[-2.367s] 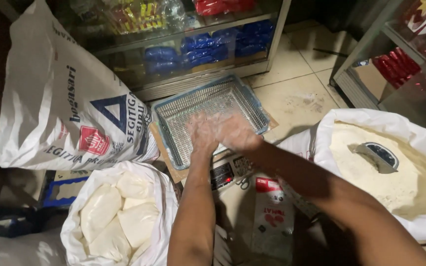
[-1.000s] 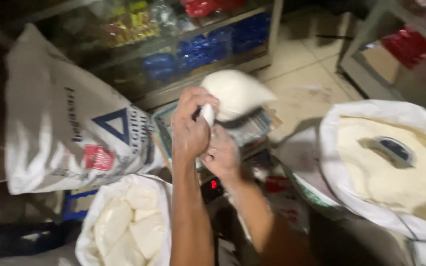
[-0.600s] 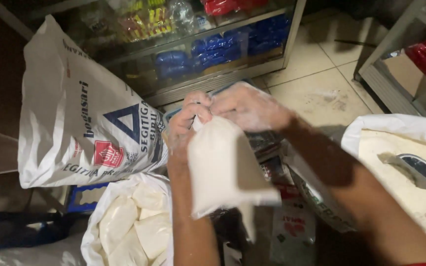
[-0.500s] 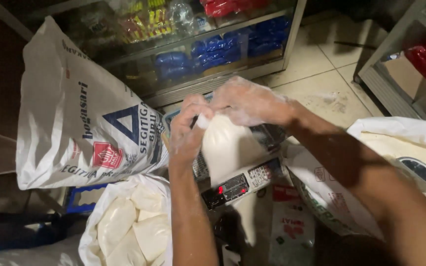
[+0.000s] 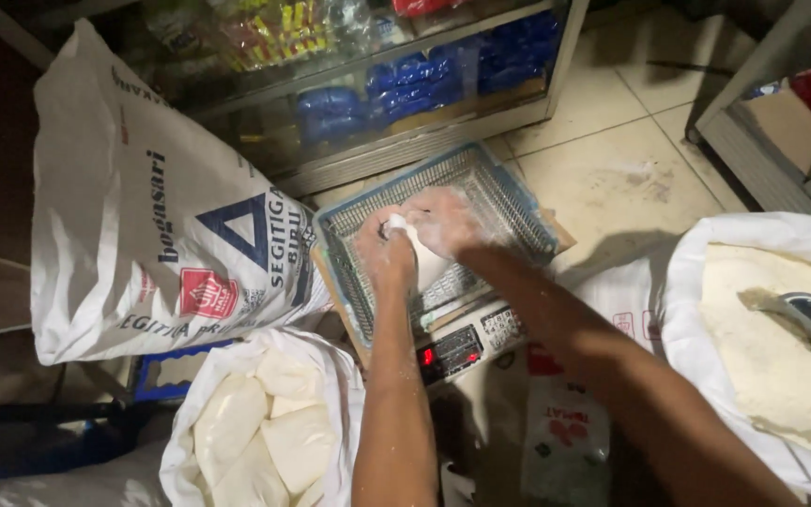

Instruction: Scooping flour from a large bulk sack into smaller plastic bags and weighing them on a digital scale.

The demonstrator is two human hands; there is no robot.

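Both forearms extended, left hand (image 5: 385,255) and right hand (image 5: 443,223) clenched together.

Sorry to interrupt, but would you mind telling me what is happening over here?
A person is handling a small clear bag of flour with both flour-dusted hands. The left hand pinches its twisted neck while the right hand rests on top. The bag sits in a blue mesh tray on a digital scale. An open sack of filled bags stands at the lower left, and an open flour sack with a scoop at the right.
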